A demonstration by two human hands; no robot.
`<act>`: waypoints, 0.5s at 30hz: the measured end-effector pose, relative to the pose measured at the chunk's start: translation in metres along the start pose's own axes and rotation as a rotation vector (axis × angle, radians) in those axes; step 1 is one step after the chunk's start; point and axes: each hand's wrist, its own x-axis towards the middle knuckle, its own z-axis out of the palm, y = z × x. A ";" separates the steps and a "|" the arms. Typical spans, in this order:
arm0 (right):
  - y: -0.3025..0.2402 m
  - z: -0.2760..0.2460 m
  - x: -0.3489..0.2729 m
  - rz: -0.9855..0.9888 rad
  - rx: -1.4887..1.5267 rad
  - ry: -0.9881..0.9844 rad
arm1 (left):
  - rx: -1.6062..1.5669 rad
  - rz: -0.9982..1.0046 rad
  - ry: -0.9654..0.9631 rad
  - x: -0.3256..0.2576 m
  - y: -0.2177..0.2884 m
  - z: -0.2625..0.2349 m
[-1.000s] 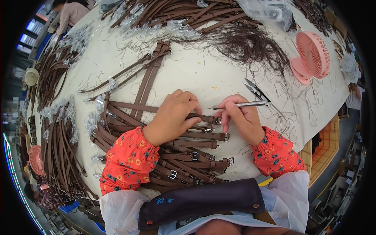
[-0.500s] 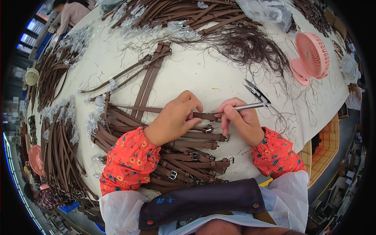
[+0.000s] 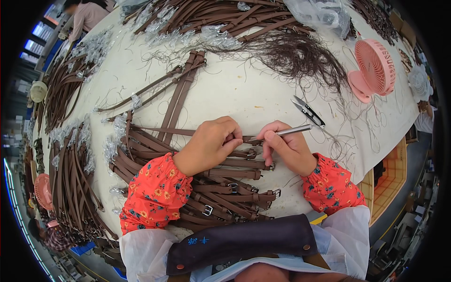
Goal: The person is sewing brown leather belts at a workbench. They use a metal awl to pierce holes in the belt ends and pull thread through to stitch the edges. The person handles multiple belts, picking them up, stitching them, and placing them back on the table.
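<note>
My left hand (image 3: 210, 142) is closed, thumb and forefinger pinching a narrow brown strap (image 3: 174, 131) that runs out to both sides of it. My right hand (image 3: 287, 146) grips a slim silver pen-shaped tool (image 3: 296, 129) between thumb and fingers. Its pointed end reaches down to the strap's buckle end, just right of my left fingers; exactly what the tip touches is too small to tell. Below both hands lies a pile of similar straps with silver buckles (image 3: 207, 210). Black-handled thread snips (image 3: 307, 112) rest on the table beyond my right hand.
Two straps (image 3: 181, 94) lie crossing others on the white table (image 3: 225, 84). More bundles (image 3: 70, 178) with clear plastic wrapping are at left and far side. A tangle of dark threads (image 3: 300, 56) and a pink fan (image 3: 371, 68) stand at far right. Another person (image 3: 89, 19) is far left.
The tool has shifted slightly left and tilted, its rear end now lower and clear of the snips. My left hand has moved a little down, its fingers drawn closer together.
</note>
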 end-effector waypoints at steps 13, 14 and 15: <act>-0.002 -0.001 0.000 0.027 -0.028 -0.017 | 0.017 -0.002 0.005 0.001 0.000 0.001; -0.002 0.000 0.000 0.031 -0.022 -0.017 | 0.019 -0.004 0.004 0.001 0.000 0.001; -0.002 0.001 0.000 0.035 -0.017 -0.017 | 0.017 -0.001 0.006 0.001 0.000 0.001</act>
